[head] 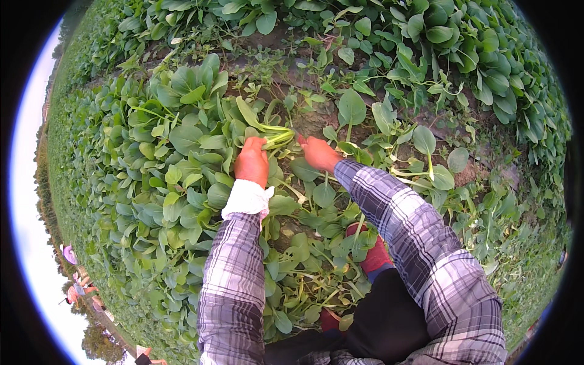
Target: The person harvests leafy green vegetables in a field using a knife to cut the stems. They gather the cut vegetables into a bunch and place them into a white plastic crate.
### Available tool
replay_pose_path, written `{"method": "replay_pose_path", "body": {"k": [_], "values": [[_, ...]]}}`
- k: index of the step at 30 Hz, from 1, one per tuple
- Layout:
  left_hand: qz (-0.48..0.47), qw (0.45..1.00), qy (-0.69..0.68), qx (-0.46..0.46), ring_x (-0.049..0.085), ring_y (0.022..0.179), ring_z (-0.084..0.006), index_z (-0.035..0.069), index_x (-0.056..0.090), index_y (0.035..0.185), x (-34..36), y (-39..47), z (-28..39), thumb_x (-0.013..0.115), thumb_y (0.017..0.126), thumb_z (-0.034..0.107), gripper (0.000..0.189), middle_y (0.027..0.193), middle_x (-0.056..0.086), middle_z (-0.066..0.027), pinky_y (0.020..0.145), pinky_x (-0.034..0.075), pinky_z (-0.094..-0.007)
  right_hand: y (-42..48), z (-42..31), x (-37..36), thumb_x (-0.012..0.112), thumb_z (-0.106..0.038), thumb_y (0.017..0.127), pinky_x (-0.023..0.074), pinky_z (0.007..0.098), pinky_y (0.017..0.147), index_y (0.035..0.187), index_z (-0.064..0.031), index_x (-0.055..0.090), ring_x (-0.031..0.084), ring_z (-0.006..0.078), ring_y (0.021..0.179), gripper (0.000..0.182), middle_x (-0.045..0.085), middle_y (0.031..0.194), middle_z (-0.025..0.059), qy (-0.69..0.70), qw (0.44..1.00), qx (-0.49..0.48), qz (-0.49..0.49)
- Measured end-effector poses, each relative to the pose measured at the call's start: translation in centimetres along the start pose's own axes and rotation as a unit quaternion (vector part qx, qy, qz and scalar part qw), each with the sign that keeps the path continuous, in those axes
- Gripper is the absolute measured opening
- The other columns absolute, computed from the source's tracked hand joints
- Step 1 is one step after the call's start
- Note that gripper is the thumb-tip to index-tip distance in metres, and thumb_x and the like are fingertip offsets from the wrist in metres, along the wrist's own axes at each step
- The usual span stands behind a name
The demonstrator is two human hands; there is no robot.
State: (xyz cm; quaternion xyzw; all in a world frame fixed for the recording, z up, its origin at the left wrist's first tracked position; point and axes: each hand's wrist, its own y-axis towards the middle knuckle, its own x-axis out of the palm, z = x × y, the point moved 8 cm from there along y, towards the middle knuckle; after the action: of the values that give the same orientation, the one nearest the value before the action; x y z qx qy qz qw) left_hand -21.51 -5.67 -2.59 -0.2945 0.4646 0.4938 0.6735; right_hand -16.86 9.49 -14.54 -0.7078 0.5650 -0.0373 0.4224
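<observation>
My left hand (252,160), with a white cloth around its wrist, is closed on a leafy green plant with pale stalks (277,136). The stalk base points right, and some leaves bend up and left. Just right of that base, my right hand (315,153) is closed around something small and reddish, mostly hidden in the fingers; what it is I cannot tell. Dense leafy greens (185,137) stand left of my left hand. Loose leaves and stalks (417,180) lie on the soil to the right of my right hand.
Another row of leafy greens (490,68) runs along the top and right, past low weeds (269,61) and dark sheeting on the soil. My red shoe (376,255) stands among fallen leaves below my hands. Several people are far off at the lower left edge.
</observation>
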Motion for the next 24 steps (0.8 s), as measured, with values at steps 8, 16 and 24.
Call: {"method": "replay_pose_path", "body": {"k": [8,16,24], "values": [[0.009,0.999,-0.03,-0.005,0.06,0.085,-0.0328,0.008,0.062,0.096,0.1,0.0,0.3,0.059,0.076,0.001,0.022,0.099,0.06,-0.0087,0.072,0.05,-0.0381,1.0,-1.1,-0.5,0.046,-0.021,0.091,0.049,0.0449,0.084,0.111,0.0036,0.053,0.061,0.0374,0.099,0.033,0.062,0.106,0.0234,-0.066,0.998,-0.005,-0.004],[0.029,0.991,-0.131,-0.012,0.061,0.087,-0.029,0.004,0.062,0.098,-1.2,-0.6,0.4,0.058,0.074,-0.006,0.026,0.098,0.061,-0.0107,0.077,0.049,-0.0337,-1.6,2.5,2.3,0.047,-0.029,0.093,0.0494,0.0404,0.064,0.106,-0.0009,0.051,0.063,0.0282,0.079,0.031,0.064,0.094,0.0163,0.17,0.985,-0.027,0.017],[0.089,0.977,-0.192,0.012,0.061,0.098,-0.0268,0.004,0.062,0.102,-4.2,-3.1,2.5,0.059,0.071,-0.012,0.035,0.104,0.062,-0.0117,0.087,0.048,-0.0323,-4.5,-2.1,-2.8,0.065,-0.027,0.087,0.0309,0.0173,0.045,0.112,-0.0087,0.041,0.05,0.0064,0.067,0.04,0.051,0.091,0.0008,0.606,0.792,-0.071,-0.032]]}}
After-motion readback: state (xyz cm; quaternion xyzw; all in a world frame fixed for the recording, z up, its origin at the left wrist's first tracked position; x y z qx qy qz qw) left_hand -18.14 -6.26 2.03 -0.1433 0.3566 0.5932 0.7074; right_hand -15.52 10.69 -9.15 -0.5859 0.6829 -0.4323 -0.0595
